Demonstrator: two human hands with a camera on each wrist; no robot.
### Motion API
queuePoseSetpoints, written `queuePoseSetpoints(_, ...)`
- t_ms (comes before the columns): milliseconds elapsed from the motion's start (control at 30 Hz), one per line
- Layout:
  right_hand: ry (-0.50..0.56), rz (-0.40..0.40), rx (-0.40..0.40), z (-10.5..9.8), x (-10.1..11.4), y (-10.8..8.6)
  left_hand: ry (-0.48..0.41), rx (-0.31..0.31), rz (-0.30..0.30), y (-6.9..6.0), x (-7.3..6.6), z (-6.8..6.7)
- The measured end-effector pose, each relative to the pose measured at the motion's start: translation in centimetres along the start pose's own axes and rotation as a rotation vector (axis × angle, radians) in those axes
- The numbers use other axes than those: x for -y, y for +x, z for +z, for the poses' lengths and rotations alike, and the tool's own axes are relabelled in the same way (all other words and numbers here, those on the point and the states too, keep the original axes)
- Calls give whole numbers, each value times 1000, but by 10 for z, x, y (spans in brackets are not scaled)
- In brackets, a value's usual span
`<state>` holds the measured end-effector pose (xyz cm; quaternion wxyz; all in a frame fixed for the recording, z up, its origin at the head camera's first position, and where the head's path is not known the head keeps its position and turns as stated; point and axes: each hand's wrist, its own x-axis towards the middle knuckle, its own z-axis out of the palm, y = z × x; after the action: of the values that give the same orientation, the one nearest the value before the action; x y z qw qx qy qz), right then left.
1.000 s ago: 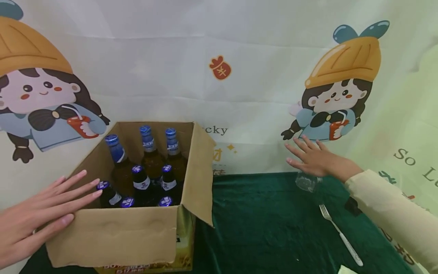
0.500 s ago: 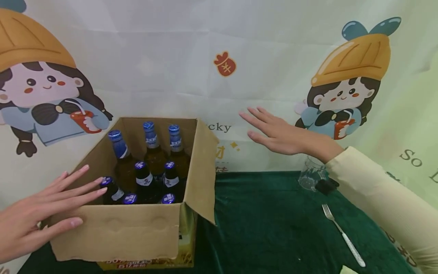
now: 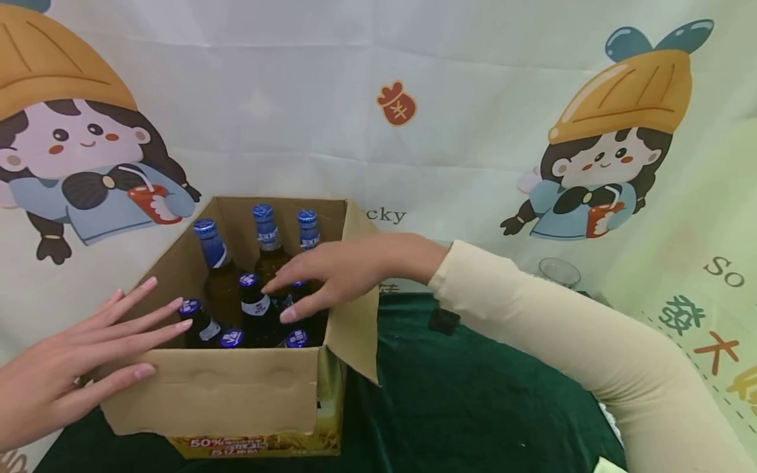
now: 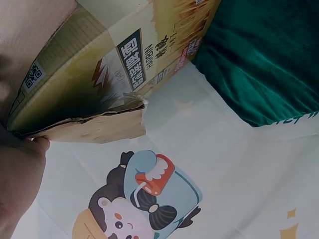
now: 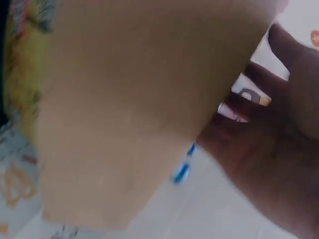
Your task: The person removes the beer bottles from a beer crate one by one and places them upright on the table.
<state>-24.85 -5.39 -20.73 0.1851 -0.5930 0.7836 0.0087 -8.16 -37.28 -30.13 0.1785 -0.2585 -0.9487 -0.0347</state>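
An open cardboard box (image 3: 213, 391) stands on the left with several capped beer bottles (image 3: 257, 309) upright in it. My left hand (image 3: 89, 358) rests on the box's left edge, fingers straight and spread, its fingertips beside a bottle cap (image 3: 190, 307). Over the box's right side, my right hand (image 3: 349, 269) reaches in above the bottles with loosely bent fingers and thumb apart. It hides part of the right-hand bottles, and I cannot tell whether it touches any. In the right wrist view, the right side flap (image 5: 129, 109) covers much of the picture beside the right hand (image 5: 269, 144).
A dark green cloth (image 3: 473, 387) covers the table. A clear drinking glass (image 3: 558, 270) stands at the back right, partly behind the right sleeve (image 3: 568, 335). A printed backdrop (image 3: 461, 118) hangs close behind. The front flap (image 3: 207, 387) folds outward.
My right hand has swept leftward from near the glass to above the bottles. The sleeve now covers the fork on the cloth. My left hand stays at the box edge.
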Motion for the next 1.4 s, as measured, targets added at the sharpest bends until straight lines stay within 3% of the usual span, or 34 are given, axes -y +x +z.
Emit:
queuePoseSetpoints(100, -71, 30, 142, 3, 8, 16, -9, -17, 6, 1, -3, -1)
queuePoseSetpoints(200, -135, 33, 168, 3, 15, 25, -20, -24, 6, 3, -5, -3)
queuePoseSetpoints(300, -127, 24, 186, 3, 20, 30, -33, -29, -3, 4, -5, -4)
queuePoseSetpoints(400, -100, 26, 285, 4, 25, 37, -38, -26, -12, 2, -4, -2)
queuePoseSetpoints(500, -99, 78, 386, 7, 30, 42, -44, -12, -9, 2, -3, 2)
queuePoseSetpoints(667, -143, 140, 447, 12, 36, 52, -44, 0, -30, 1, -2, 3)
queuePoseSetpoints(767, -157, 122, 448, 12, 34, 56, -29, 15, -30, 1, -1, 3)
queuePoseSetpoints(1033, -116, -28, 390, 17, 22, 54, 0, 40, -20, 2, 4, 9)
queuePoseSetpoints(1200, -71, -97, 310, 17, 15, 47, -25, 21, -30, 5, 1, 10)
queuePoseSetpoints(1400, -24, -145, 181, 18, 12, 41, 5, 30, -9, 3, 7, 12)
